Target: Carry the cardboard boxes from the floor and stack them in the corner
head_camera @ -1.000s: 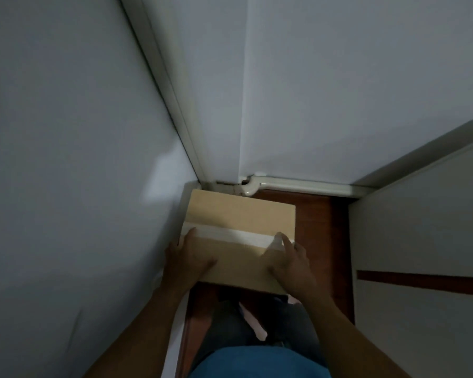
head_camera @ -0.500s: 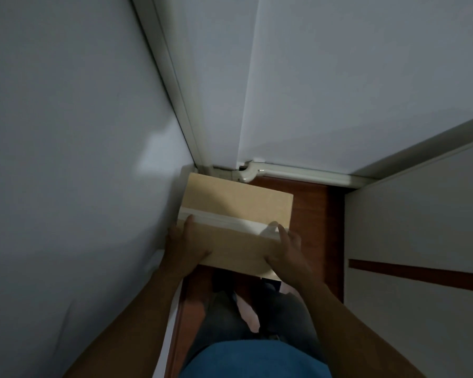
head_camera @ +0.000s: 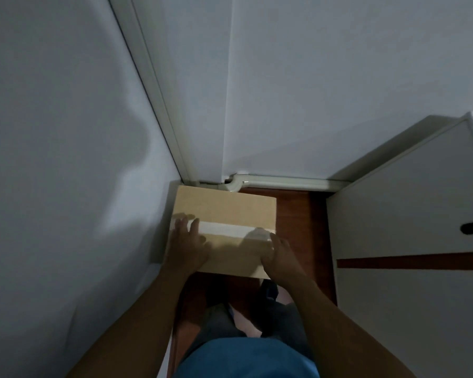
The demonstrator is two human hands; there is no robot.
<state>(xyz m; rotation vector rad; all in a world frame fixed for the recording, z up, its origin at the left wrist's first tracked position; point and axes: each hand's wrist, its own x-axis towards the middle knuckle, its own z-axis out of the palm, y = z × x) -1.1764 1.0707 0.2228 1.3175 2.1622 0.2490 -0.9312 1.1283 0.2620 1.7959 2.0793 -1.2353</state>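
So I've got the tan cardboard box with the white tape strip across its lid shoved right up into the corner now, its far edge almost touching the cream pipe along the skirting and its left side against the grey wall. Compared with a second ago the grip has changed: my left hand was wrapped over the box edge, and now it lies flat on the lid with fingers spread, pressing down. My right hand is on the near right corner, fingers together and curled over the edge, more steadying than carrying. I'd say that means this box is basically placed and I'm just squaring it up. Can't tell whether there's another box under it, the lid hides everything below. The white cabinet with the dark handle sits just to the right, red-brown floor showing between.
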